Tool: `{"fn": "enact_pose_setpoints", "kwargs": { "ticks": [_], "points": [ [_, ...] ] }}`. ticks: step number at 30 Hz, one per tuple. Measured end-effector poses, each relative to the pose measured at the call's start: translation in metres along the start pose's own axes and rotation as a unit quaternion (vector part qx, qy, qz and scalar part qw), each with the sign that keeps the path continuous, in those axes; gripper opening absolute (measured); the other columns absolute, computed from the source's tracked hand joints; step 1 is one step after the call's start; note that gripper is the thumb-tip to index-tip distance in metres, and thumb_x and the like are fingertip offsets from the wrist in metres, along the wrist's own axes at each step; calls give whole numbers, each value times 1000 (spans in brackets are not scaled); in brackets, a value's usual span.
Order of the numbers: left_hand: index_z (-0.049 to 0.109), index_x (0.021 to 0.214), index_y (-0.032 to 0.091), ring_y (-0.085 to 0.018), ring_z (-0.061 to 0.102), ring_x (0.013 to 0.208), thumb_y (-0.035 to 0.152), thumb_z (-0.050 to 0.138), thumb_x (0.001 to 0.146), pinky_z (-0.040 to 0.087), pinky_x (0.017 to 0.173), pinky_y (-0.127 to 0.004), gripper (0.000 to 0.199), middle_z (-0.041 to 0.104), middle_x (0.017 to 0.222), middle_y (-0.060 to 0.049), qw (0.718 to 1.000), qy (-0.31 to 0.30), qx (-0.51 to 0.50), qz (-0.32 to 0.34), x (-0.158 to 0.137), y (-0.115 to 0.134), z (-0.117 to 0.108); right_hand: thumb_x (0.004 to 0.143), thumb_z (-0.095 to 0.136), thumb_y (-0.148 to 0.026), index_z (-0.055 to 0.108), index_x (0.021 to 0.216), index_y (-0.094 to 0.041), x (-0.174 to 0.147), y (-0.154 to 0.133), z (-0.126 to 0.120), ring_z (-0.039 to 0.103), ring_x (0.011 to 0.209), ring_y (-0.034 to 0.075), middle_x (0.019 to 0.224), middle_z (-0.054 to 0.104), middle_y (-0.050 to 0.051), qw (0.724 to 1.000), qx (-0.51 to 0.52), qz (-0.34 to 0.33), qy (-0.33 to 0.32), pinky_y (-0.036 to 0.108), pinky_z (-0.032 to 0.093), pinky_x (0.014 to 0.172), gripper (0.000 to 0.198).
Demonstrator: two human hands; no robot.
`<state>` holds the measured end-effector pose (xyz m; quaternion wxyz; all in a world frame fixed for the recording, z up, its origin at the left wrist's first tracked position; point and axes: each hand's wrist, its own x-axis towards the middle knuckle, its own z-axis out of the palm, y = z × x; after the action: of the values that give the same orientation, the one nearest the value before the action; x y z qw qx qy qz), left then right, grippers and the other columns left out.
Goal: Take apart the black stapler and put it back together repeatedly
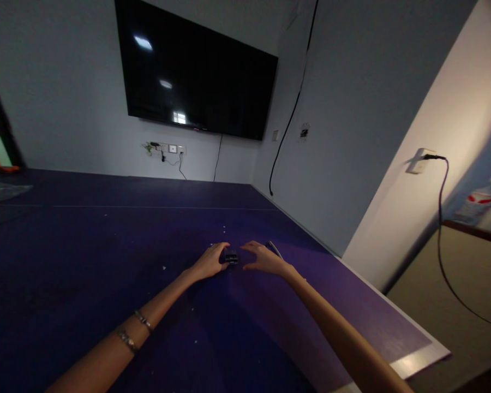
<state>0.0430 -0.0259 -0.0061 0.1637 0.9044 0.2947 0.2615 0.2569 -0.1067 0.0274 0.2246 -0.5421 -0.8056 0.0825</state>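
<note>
A small black, block-like object rests on or just above the dark blue-purple tabletop; its exact kind cannot be made out. My left hand has its thumb and fingers closed around the object's left end. Just to the right of it is my right hand, fingers apart and curved toward the object, with a small gap between. Behind the right hand lies a slim grey, curved item, partly hidden by that hand.
The wide tabletop carries small white scraps, with a clear plastic sheet at far left. Beyond it, a large black screen hangs on the wall. A dark cable runs down the right wall. Another cord hangs from a socket.
</note>
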Motion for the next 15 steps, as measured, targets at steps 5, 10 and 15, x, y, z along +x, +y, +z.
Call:
{"fn": "enact_pose_setpoints", "kwargs": {
  "ticks": [5, 10, 15],
  "points": [
    [43, 119, 18, -21, 48, 111, 26, 63, 69, 37, 95, -32, 54, 52, 120, -9, 999, 2, -16, 45, -1, 23, 2, 64, 71, -33, 58, 113, -20, 3, -10, 0, 55, 100, 21, 108, 59, 8, 1000, -2, -8, -22, 31, 40, 86, 52],
    [38, 125, 17, -22, 46, 115, 32, 62, 72, 35, 98, -36, 60, 49, 125, -11, 998, -11, -32, 46, 0, 30, 6, 65, 69, -32, 60, 109, -19, -3, -1, -10, 57, 90, 19, 101, 60, 7, 1000, -9, -4, -29, 29, 43, 80, 47],
    [37, 126, 16, -22, 44, 118, 34, 54, 78, 32, 101, -37, 53, 47, 128, -12, 999, 6, -40, 35, -5, 14, 9, 64, 67, -24, 58, 113, -19, -23, 53, -45, 58, 90, 20, 108, 60, 8, 996, -24, 81, -7, 31, 45, 80, 50]
  ]
}}
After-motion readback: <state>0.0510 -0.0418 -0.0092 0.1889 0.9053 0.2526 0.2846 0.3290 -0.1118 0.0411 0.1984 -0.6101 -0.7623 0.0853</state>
